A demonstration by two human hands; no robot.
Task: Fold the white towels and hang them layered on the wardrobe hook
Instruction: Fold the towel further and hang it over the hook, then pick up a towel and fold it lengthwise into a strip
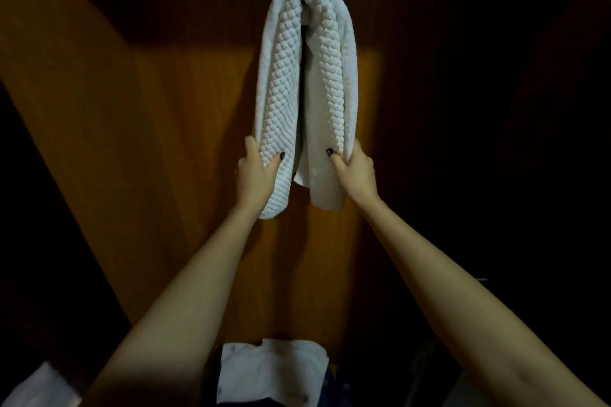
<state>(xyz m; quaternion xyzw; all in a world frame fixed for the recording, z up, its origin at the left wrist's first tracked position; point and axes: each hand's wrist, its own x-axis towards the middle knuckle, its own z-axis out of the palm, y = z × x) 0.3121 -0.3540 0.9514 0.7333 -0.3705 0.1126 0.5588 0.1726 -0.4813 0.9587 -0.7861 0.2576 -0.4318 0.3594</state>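
Head view: towels (pixel 284 92) hung, hook hidden.
Hands: our left hand (pixel 256 175) and right hand (pixel 356 172) each gripped an end.
Risk: uneven tugging, we judged, could drag them off.

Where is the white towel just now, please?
Centre of the head view, the towel hangs against the wardrobe panel, left hand and right hand gripping its ends.
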